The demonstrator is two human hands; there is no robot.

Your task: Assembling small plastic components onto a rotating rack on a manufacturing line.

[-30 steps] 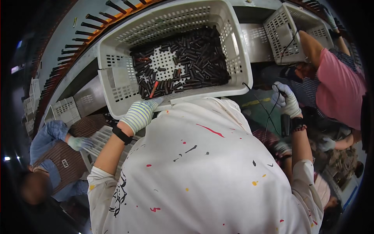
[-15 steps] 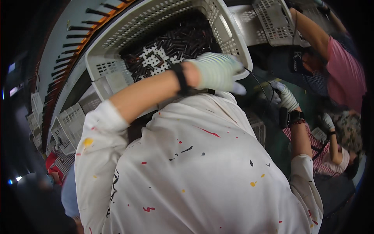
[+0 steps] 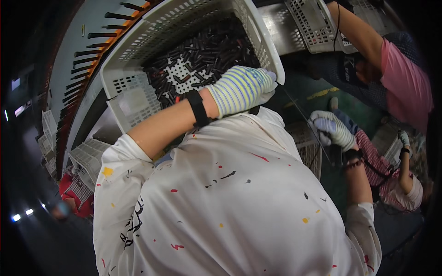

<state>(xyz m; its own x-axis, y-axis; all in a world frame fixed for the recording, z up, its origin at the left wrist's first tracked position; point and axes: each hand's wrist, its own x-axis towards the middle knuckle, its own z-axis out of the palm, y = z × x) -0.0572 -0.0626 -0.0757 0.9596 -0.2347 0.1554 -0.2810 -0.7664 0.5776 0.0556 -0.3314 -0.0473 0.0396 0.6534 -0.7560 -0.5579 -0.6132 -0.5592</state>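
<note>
My left hand [image 3: 244, 89], in a striped knit glove with a black wristband, is closed beside the near right corner of a pale plastic crate [image 3: 272, 50]. A thin dark cord [image 3: 298, 108] stretches from its fingertips down to my right hand [image 3: 335, 130]. That hand, gloved too, has its fingers curled tight around the cord, low on the right. Inside the crate lie many short black cylindrical pieces [image 3: 205, 55], a few with reddish-brown spots. The finger ends of my left hand are partly hidden.
On the left runs a curved orange rail [image 3: 108, 39] with a row of dark rods. Another crate [image 3: 308, 27] stands at the upper right near a co-worker in a pink top [image 3: 405, 78]. Other people sit at the lower right and far left. More crates [image 3: 87, 158] stand left.
My left hand has shifted slightly left and down. My right hand has moved downward, and the cord between them now looks straighter. The view has shifted slightly.
</note>
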